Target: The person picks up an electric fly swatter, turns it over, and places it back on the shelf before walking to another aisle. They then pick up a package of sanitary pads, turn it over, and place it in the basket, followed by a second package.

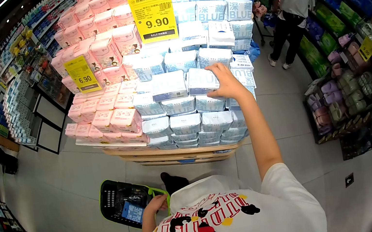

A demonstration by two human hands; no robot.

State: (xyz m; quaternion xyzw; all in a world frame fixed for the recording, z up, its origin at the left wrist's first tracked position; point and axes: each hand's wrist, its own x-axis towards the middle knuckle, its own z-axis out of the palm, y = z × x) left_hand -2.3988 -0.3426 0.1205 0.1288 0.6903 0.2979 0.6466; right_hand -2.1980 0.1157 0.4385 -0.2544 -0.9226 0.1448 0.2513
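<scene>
My right hand point(227, 81) reaches out to the stacked display, thumb and fingers closed around the right end of a white-and-blue tissue pack point(200, 82). That pack rests on other blue packs, beside a similar tissue pack point(168, 86) on its left. Low on my left side, my left hand point(157, 203) is wrapped round the green handle of a black shopping basket point(108, 202). Inside the basket lie a blue pack point(132, 212) and something dark and shiny that I cannot make out.
Pink tissue packs point(122, 119) fill the display's left half, above a wooden base point(178, 155). Yellow price signs point(154, 17) hang in front. A person point(293, 4) stands in the right aisle. A bin of bundled soft goods point(353, 88) is at right, a black-framed rack point(47, 122) at left.
</scene>
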